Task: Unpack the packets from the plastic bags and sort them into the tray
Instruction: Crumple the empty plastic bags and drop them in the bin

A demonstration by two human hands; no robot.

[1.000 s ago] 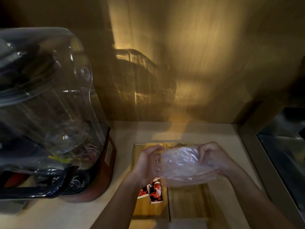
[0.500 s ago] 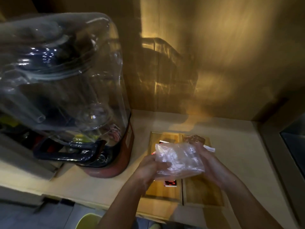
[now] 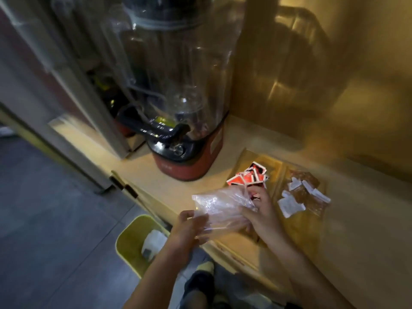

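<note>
Both hands are pinching the clear plastic bag (image 3: 219, 211): the left hand (image 3: 189, 228) at its near-left edge, the right hand (image 3: 259, 216) at its right. The bag looks empty and is lying lengthwise left to right, with the yellow bin (image 3: 128, 241) sitting below and left, nearer the left hand.

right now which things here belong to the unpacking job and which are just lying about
Job: clear plastic bag in left hand and right hand; wooden tray; red packets; brown packets.

Lying about: red-based blender; yellow-green bin.

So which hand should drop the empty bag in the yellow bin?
Probably the left hand. It already pinches the plastic bag and sits nearest the yellow bin; the right hand is over the tray.
</note>
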